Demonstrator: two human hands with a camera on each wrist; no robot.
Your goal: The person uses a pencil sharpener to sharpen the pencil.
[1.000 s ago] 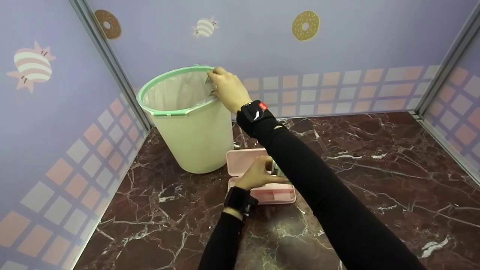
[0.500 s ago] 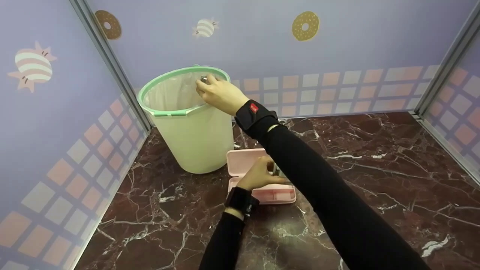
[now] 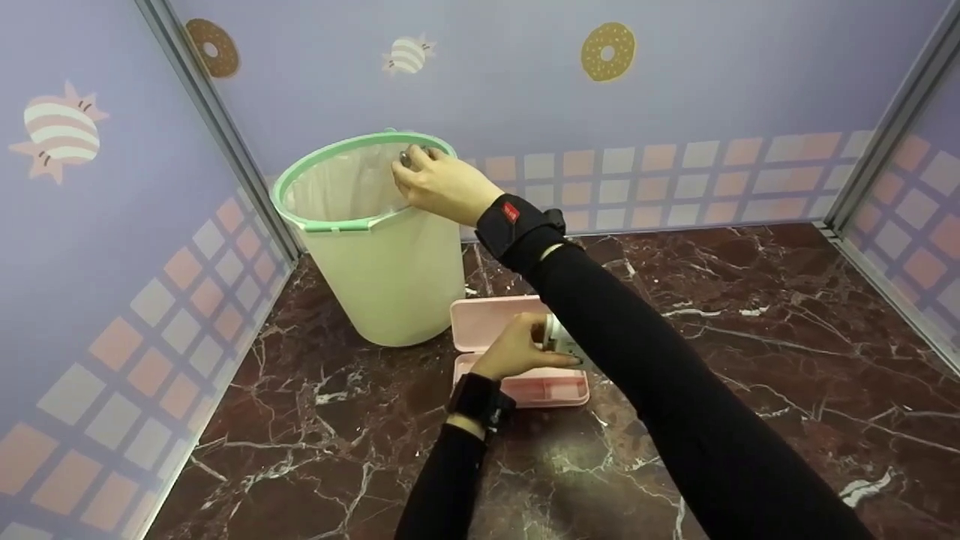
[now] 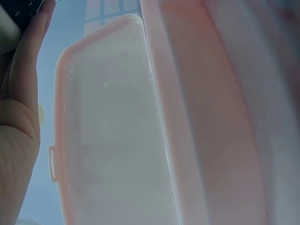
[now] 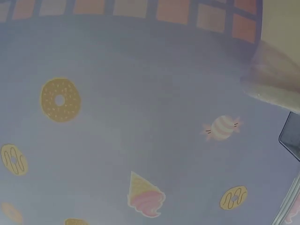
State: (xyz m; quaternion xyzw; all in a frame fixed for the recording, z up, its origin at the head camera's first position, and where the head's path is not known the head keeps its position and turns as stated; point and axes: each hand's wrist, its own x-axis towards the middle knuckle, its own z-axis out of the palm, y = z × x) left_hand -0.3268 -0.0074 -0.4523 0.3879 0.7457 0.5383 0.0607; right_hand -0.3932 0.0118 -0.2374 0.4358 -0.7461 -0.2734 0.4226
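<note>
My left hand [image 3: 517, 349] grips a small white bottle [image 3: 555, 334] between thumb and fingers, above an open pink compartment case [image 3: 566, 388]. My right forearm hides part of the bottle. In the left wrist view, the case's lid [image 4: 117, 117] with its clasp stands beside the base, and my left hand [image 4: 18, 122] shows at the left edge. My right hand [image 3: 446, 184] is at the right rim of a pale green bin [image 3: 390, 277], its fingers bent inward over the opening. Whether those fingers hold anything cannot be seen.
The bin has a clear liner [image 3: 352, 184] inside a green rim. A dark red marbled tabletop [image 3: 750, 360] lies under everything. Patterned lilac panels [image 3: 712, 75] enclose the back and sides, with a metal corner post [image 3: 217, 124] behind the bin.
My right hand has shifted slightly left over the bin, its wrist has turned and its fingers have bent further inward. My left hand stays over the case; more of the bottle shows now.
</note>
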